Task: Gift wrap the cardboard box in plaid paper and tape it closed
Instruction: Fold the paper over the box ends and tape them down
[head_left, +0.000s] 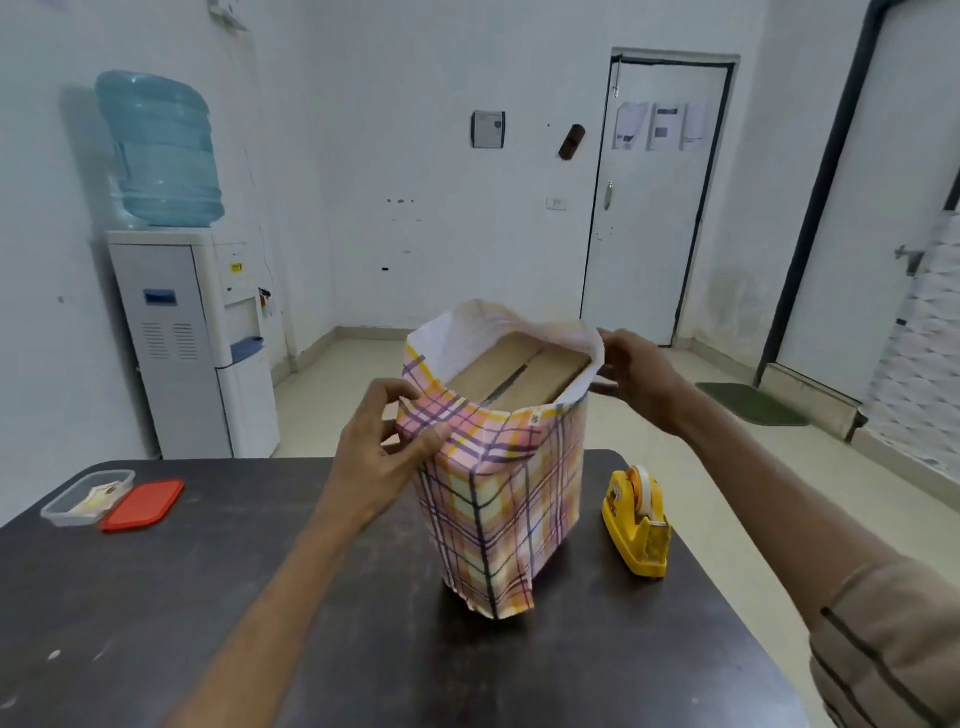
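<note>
Cardboard box (519, 371) stands on end on the dark table (208, 597), sleeved in plaid paper (498, 519) that rises past its open top, white underside showing. Left hand (379, 457) pinches the near-left paper edge between thumb and fingers; right hand (641, 379) has fingers curled on the crumpled far-right edge. Yellow tape dispenser (636, 522) sits just right of the box; clear container (85, 496) and red lid (143, 505) far left
</note>
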